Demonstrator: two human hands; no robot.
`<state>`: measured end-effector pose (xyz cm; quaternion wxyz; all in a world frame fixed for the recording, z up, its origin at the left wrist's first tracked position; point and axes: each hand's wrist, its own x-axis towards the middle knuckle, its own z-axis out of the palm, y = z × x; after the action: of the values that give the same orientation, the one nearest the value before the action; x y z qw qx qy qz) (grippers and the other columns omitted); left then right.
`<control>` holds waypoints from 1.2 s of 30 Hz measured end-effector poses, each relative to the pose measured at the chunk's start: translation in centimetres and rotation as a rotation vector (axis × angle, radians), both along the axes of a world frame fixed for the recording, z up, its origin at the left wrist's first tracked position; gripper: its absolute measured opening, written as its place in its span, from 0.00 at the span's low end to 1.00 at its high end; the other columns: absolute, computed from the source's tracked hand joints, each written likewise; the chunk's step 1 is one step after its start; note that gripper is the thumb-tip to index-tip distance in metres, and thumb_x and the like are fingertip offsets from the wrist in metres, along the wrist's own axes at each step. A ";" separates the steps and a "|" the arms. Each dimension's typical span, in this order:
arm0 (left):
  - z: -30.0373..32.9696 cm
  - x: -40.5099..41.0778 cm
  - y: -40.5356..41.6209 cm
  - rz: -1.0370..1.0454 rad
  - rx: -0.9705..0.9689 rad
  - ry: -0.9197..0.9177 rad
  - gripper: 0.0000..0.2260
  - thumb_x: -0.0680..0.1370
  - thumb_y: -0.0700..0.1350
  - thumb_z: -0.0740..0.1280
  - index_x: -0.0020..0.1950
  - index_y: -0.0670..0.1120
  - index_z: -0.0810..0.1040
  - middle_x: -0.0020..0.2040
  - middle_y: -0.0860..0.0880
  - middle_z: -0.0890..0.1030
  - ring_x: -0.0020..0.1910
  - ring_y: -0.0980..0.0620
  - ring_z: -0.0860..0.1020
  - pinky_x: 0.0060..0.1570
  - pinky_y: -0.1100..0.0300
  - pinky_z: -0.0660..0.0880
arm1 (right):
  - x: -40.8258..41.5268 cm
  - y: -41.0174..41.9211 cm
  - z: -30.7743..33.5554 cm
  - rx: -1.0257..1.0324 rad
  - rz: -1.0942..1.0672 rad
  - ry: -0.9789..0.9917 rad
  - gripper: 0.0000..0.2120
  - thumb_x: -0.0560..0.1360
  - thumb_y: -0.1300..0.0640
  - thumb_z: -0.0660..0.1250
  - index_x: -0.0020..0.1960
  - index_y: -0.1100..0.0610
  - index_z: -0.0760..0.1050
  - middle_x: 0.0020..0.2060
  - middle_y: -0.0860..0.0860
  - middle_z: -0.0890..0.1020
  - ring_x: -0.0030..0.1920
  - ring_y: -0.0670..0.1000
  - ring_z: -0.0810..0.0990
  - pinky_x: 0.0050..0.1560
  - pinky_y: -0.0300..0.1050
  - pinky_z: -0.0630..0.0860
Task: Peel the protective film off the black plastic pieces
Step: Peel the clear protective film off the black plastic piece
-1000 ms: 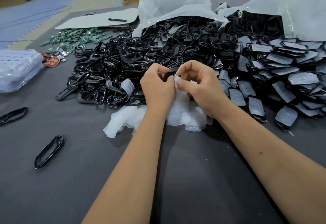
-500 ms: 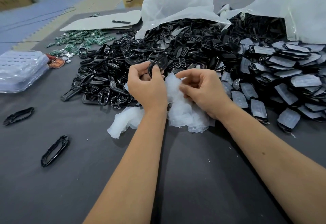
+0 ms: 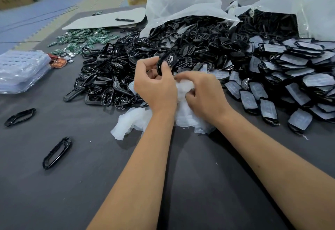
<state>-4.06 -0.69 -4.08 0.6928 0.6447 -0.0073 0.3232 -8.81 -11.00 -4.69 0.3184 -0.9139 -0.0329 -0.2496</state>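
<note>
The left hand (image 3: 154, 88) holds a black plastic piece (image 3: 166, 63) pinched between thumb and curled fingers, lifted just above the big heap of black pieces (image 3: 163, 52). The right hand (image 3: 204, 95) sits close beside it, its fingers curled around a crumpled bit of white film (image 3: 184, 86) — under both hands lies a loose pile of peeled film (image 3: 134, 121) on the grey table (image 3: 90, 184). To the right, a spread of pieces with film on them (image 3: 290, 77). Two black frames (image 3: 57, 152) lie apart on the left, near a stack of clear trays (image 3: 21, 70) — green circuit boards (image 3: 81, 39) lie beyond them.
</note>
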 end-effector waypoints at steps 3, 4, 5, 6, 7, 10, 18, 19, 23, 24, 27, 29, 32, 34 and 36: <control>0.2 -0.1 -0.1 0.025 -0.014 -0.015 0.05 0.75 0.33 0.73 0.49 0.40 0.81 0.41 0.55 0.78 0.35 0.63 0.74 0.37 0.70 0.72 | 0.2 -0.4 -0.2 0.117 -0.053 -0.030 0.30 0.69 0.72 0.64 0.68 0.56 0.78 0.55 0.51 0.80 0.42 0.39 0.74 0.52 0.35 0.73; 0.2 -0.1 -0.1 0.022 -0.010 -0.019 0.05 0.75 0.33 0.73 0.49 0.40 0.81 0.41 0.55 0.78 0.34 0.63 0.73 0.37 0.70 0.72 | 0.3 -0.5 -0.3 0.141 -0.075 -0.024 0.27 0.69 0.71 0.65 0.66 0.56 0.79 0.53 0.51 0.80 0.39 0.39 0.73 0.48 0.34 0.72; 0.2 -0.1 -0.1 0.014 -0.005 -0.021 0.05 0.75 0.33 0.73 0.49 0.40 0.81 0.41 0.55 0.78 0.34 0.63 0.73 0.37 0.70 0.72 | 0.3 -0.6 -0.3 0.151 -0.094 -0.017 0.22 0.70 0.70 0.67 0.61 0.56 0.80 0.48 0.50 0.82 0.37 0.40 0.74 0.45 0.33 0.73; 0.2 -0.1 -0.2 0.005 0.000 -0.022 0.05 0.75 0.33 0.73 0.49 0.40 0.81 0.41 0.56 0.78 0.34 0.63 0.73 0.37 0.69 0.72 | 0.4 -0.7 -0.3 0.144 -0.107 -0.011 0.16 0.70 0.69 0.68 0.55 0.56 0.82 0.44 0.49 0.83 0.36 0.43 0.76 0.44 0.34 0.75; 0.1 -0.2 -0.2 -0.002 0.005 -0.020 0.05 0.75 0.33 0.73 0.49 0.40 0.81 0.41 0.56 0.78 0.34 0.63 0.73 0.37 0.69 0.73 | 0.4 -0.7 -0.3 0.127 -0.113 -0.006 0.12 0.70 0.69 0.69 0.49 0.57 0.83 0.40 0.48 0.83 0.36 0.44 0.78 0.44 0.36 0.76; -0.1 -0.1 -0.2 -0.021 0.016 0.000 0.05 0.75 0.34 0.73 0.49 0.41 0.81 0.40 0.56 0.78 0.35 0.62 0.73 0.38 0.70 0.72 | 0.5 -0.7 -0.4 0.112 -0.107 -0.025 0.09 0.70 0.68 0.69 0.43 0.56 0.84 0.37 0.47 0.82 0.38 0.43 0.78 0.44 0.31 0.74; -0.7 0.7 -0.2 -0.182 0.114 0.121 0.07 0.75 0.36 0.73 0.46 0.47 0.80 0.41 0.49 0.82 0.38 0.51 0.80 0.44 0.50 0.80 | 0.6 -2.0 -0.6 0.642 -0.024 -0.088 0.17 0.76 0.71 0.64 0.51 0.53 0.85 0.40 0.39 0.85 0.37 0.38 0.79 0.41 0.34 0.75; -0.7 0.7 -0.2 -0.190 0.121 0.128 0.08 0.75 0.36 0.73 0.45 0.48 0.79 0.41 0.48 0.82 0.40 0.47 0.82 0.45 0.47 0.81 | 0.6 -2.1 -0.6 0.663 -0.007 -0.086 0.16 0.77 0.71 0.65 0.53 0.54 0.85 0.41 0.38 0.85 0.39 0.37 0.79 0.44 0.34 0.75; -1.1 1.1 -0.1 -0.166 0.110 0.170 0.08 0.75 0.36 0.73 0.45 0.48 0.79 0.42 0.49 0.82 0.42 0.47 0.83 0.47 0.45 0.81 | 0.5 -2.1 -0.6 0.663 0.036 -0.079 0.14 0.77 0.71 0.69 0.58 0.59 0.84 0.49 0.45 0.87 0.47 0.41 0.83 0.53 0.39 0.80; -1.2 1.2 -0.1 -0.173 0.094 0.183 0.08 0.75 0.35 0.73 0.46 0.48 0.79 0.42 0.48 0.82 0.42 0.47 0.83 0.47 0.45 0.82 | 0.4 -2.1 -0.5 0.667 0.046 -0.085 0.14 0.77 0.72 0.69 0.59 0.60 0.84 0.51 0.48 0.87 0.51 0.43 0.85 0.56 0.42 0.81; -1.2 1.3 -0.1 -0.154 0.105 0.177 0.07 0.74 0.36 0.74 0.46 0.47 0.80 0.41 0.53 0.81 0.39 0.56 0.79 0.45 0.55 0.81 | 0.3 -2.1 -0.4 0.710 0.085 -0.100 0.16 0.77 0.74 0.67 0.60 0.61 0.83 0.53 0.52 0.87 0.56 0.46 0.85 0.60 0.45 0.80; -1.2 1.3 -0.2 -0.155 0.129 0.160 0.07 0.74 0.36 0.74 0.46 0.45 0.80 0.40 0.55 0.80 0.36 0.61 0.75 0.42 0.64 0.77 | 0.1 -2.1 -0.3 0.753 0.103 -0.079 0.18 0.77 0.76 0.65 0.61 0.60 0.82 0.53 0.52 0.88 0.52 0.44 0.84 0.55 0.44 0.81; -1.1 1.0 -0.4 -0.176 0.173 0.140 0.06 0.74 0.35 0.73 0.46 0.44 0.80 0.39 0.54 0.80 0.34 0.62 0.75 0.40 0.67 0.74 | 0.1 -2.2 -0.2 0.808 0.131 -0.013 0.22 0.77 0.77 0.62 0.64 0.58 0.80 0.53 0.51 0.88 0.44 0.48 0.80 0.42 0.46 0.79; -0.8 0.7 -0.4 -0.154 0.167 0.091 0.05 0.75 0.35 0.73 0.47 0.43 0.81 0.40 0.52 0.81 0.35 0.61 0.75 0.40 0.67 0.74 | 0.2 -2.3 -0.2 0.838 0.167 0.037 0.24 0.77 0.77 0.60 0.65 0.58 0.80 0.52 0.53 0.88 0.40 0.49 0.77 0.35 0.41 0.75; -0.5 0.6 -0.2 -0.116 0.119 0.035 0.05 0.75 0.36 0.73 0.48 0.43 0.81 0.41 0.52 0.81 0.35 0.60 0.75 0.39 0.68 0.73 | 0.2 -2.3 -0.2 0.837 0.202 0.079 0.24 0.76 0.78 0.60 0.65 0.59 0.80 0.51 0.55 0.88 0.38 0.45 0.78 0.33 0.38 0.73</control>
<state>-3.50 -0.94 -4.55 0.6709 0.6886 -0.0517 0.2701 -8.61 -13.31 -4.85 0.6855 -0.7070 -0.0061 -0.1739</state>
